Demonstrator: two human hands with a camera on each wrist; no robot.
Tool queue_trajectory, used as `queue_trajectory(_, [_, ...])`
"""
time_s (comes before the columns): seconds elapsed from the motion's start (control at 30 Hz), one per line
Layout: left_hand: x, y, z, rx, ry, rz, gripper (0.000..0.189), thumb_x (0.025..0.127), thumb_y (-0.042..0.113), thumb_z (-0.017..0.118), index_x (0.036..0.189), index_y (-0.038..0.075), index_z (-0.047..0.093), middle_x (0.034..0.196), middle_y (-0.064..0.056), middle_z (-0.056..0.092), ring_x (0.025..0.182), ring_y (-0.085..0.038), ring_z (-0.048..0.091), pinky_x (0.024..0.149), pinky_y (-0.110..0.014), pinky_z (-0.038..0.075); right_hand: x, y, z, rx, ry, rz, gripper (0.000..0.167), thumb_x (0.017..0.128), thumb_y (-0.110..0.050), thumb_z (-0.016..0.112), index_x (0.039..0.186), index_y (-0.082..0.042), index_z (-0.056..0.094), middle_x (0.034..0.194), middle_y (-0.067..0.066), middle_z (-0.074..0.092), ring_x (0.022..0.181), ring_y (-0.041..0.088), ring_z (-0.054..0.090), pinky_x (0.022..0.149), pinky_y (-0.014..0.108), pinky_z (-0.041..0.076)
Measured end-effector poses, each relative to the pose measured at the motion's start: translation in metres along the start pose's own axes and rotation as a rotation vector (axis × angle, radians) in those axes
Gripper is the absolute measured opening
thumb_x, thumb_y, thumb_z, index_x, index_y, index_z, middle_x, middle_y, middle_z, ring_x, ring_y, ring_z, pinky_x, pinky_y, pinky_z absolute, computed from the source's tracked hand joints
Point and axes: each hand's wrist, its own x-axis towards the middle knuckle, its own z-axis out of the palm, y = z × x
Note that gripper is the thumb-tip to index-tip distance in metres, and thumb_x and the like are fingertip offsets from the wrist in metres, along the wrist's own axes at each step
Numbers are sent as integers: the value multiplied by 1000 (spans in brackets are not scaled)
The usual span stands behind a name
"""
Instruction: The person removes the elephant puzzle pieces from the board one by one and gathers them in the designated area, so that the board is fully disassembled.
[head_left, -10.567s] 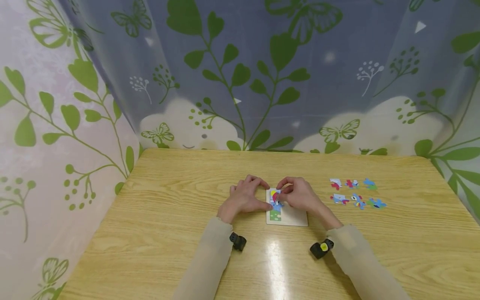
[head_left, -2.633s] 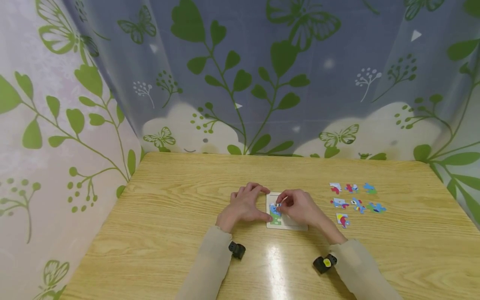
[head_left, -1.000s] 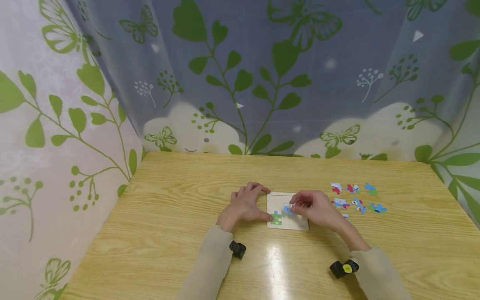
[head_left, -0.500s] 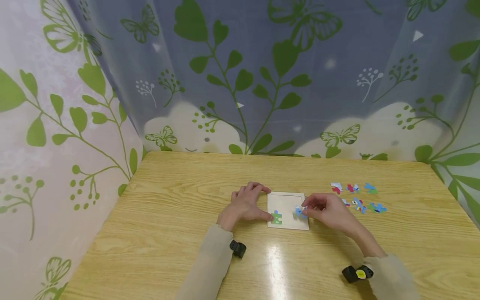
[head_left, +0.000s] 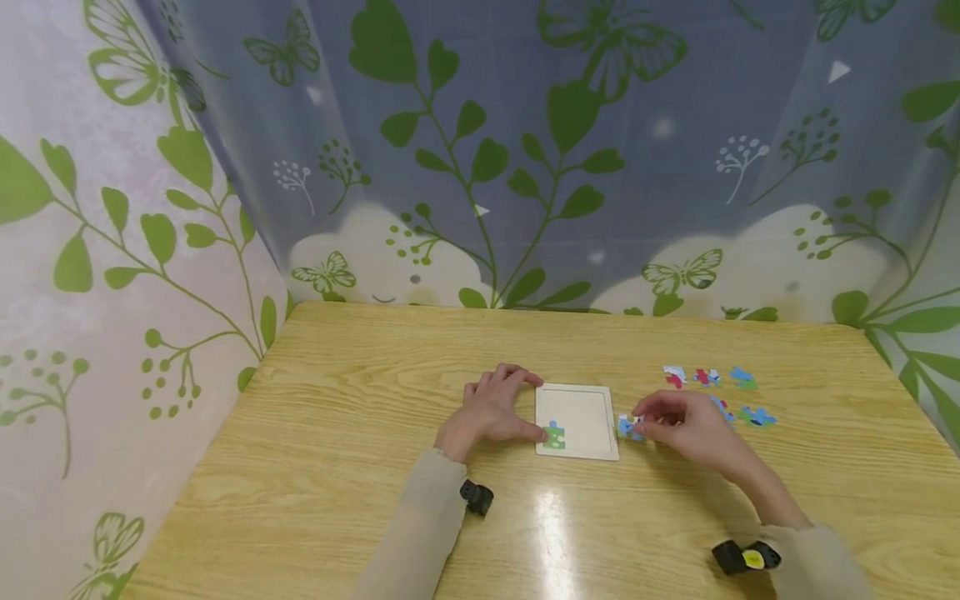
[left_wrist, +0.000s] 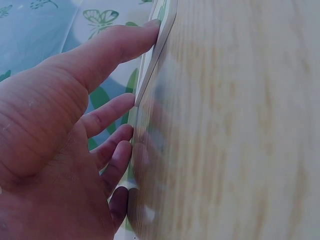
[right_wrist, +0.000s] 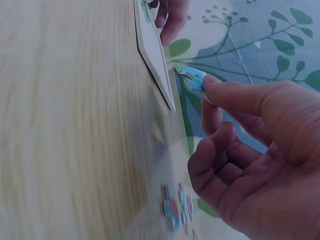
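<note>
My left hand (head_left: 491,408) rests at the left side of a square pale puzzle board (head_left: 587,417), its thumb at the lower left and its index finger at the upper left corner. A green puzzle piece (head_left: 554,437) with a blue knob lies in the board's lower left, beside that thumb. Just right of the board, my right hand (head_left: 693,429) pinches a blue and white puzzle piece (head_left: 627,427) between thumb and index finger. In the right wrist view, this jigsaw piece (right_wrist: 192,80) is held above the table, its other fingers curled below.
Several loose puzzle pieces lie in rows at the right, among them a white-red one (head_left: 674,377), a red-blue one (head_left: 706,377) and a blue-green one (head_left: 742,377). My right hand hides part of this group. A patterned curtain (head_left: 480,167) stands behind the wooden table (head_left: 375,367).
The red-yellow piece went from the board to the table at the right. My right hand then lifted the blue piece and carried it rightward past the board's edge. My left hand stayed put.
</note>
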Motion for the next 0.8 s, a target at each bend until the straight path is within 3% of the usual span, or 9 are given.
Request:
queue_trajectory(0.4, [2, 1, -1, -1, 5, 3, 73, 80, 48, 84, 144, 32, 52, 160, -2, 36, 142, -34, 38, 114, -60, 24, -21, 12, -26, 32, 12, 53, 21, 96, -18, 72, 110, -2, 71, 86, 8, 69, 65, 21, 63, 57, 29, 50])
queue_trajectory(0.8, [0, 1, 0, -9, -2, -10, 75, 79, 49, 84, 144, 31, 52, 161, -3, 35, 142, -34, 37, 113, -59, 25, -37, 30, -45, -77, 64, 103, 22, 95, -21, 74, 112, -7, 73, 87, -4, 70, 72, 8, 59, 64, 25, 48])
